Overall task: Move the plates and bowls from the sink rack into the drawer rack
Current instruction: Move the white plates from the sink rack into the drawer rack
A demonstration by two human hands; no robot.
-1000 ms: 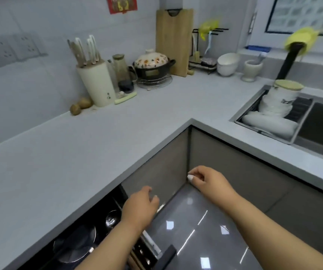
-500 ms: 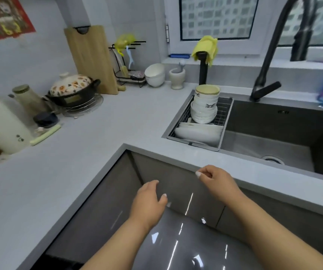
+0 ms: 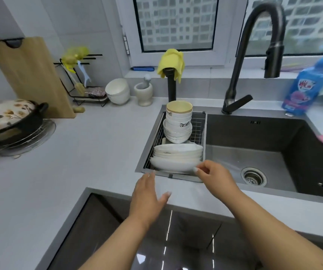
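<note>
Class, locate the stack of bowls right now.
In the head view, the stack of bowls stands in the sink rack, behind the plates, left of the black faucet.

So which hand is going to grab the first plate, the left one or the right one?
Probably the right hand. Its fingertips are already at the rim of the front plate in the sink rack, thumb and finger apart. The left hand is open and flat over the counter edge, short of the rack.

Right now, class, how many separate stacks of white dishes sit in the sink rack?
2. A tall stack of bowls stands at the far end of the sink rack; a stack of plates lies at the near end. Smaller pieces behind them may be hidden.
</note>
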